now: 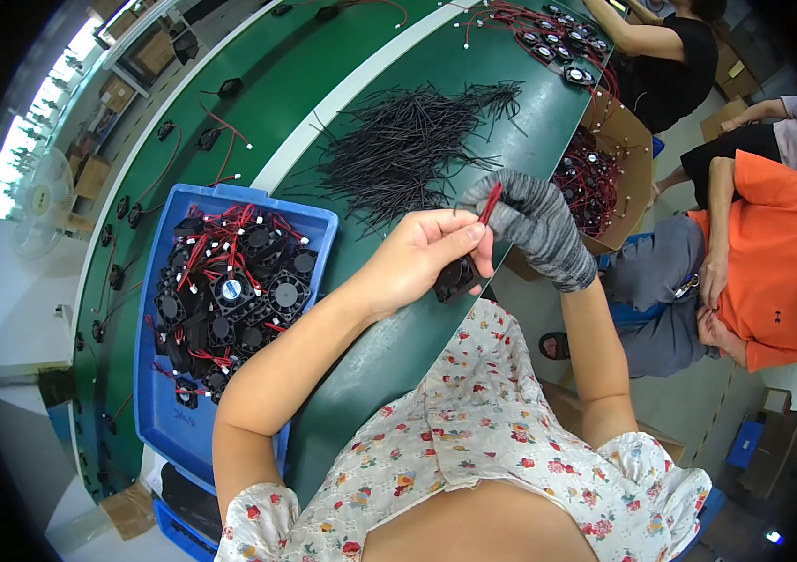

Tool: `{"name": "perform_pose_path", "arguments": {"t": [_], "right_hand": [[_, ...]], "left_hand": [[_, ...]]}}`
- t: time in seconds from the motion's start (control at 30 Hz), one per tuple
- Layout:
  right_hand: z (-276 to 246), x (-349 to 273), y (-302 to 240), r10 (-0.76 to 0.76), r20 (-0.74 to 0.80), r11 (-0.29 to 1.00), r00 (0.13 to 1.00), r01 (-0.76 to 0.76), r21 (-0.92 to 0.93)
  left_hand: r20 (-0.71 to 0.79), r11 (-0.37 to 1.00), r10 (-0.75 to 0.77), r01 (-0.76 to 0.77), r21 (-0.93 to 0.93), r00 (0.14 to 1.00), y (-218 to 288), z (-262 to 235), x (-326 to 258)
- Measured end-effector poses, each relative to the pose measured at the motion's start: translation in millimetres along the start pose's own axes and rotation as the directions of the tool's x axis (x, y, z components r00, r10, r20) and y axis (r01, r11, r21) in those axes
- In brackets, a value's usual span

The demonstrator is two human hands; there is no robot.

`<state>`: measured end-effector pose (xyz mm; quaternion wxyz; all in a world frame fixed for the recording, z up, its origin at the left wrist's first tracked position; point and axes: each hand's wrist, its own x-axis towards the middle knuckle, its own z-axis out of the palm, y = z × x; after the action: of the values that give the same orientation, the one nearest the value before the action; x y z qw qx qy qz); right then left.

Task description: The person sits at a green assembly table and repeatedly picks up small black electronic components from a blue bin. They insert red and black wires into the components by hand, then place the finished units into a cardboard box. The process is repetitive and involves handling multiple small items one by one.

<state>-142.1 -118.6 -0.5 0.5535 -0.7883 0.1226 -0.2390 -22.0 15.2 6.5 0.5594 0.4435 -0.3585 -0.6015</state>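
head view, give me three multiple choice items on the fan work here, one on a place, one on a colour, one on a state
1. Where does the blue bin of small black fans lie?
A. to the person's left on the green table
B. on the floor by the cardboard box
C. on a person's lap

2. What colour is the glove on the right hand?
A. orange
B. grey
C. white

3. What is the bare left hand doing?
A. lying flat on the table
B. reaching into the bin
C. holding a small black fan

Answers: 1 A, the bin sits on the green surface left of the left forearm. 2 B, the knit glove is mottled grey. 3 C, the fingers close round a fan whose red wire runs up to the gloved fingers.
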Motion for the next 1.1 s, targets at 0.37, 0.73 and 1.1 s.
{"name": "perform_pose_path", "arguments": {"t": [0.37, 0.73, 1.1], "right_hand": [[1, 0, -1, -0.086, 0.116, 0.912, 0.990, 0.031, 0.410], [16, 0, -12, 0.117, -0.021, 0.949, 0.993, -0.106, 0.298], [14, 1, -19, 0.176, 0.006, 0.949, 0.984, -0.171, 0.264]], "left_hand": [[0.040, 0.940, -0.016, 0.029, -0.341, 0.999, -1, 3, -3], [0.043, 0.879, -0.031, 0.047, -0.474, 0.999, 8, 4, -7], [-0.057, 0.905, 0.000, -0.024, -0.426, 0.998, 7, -6, -3]]}}
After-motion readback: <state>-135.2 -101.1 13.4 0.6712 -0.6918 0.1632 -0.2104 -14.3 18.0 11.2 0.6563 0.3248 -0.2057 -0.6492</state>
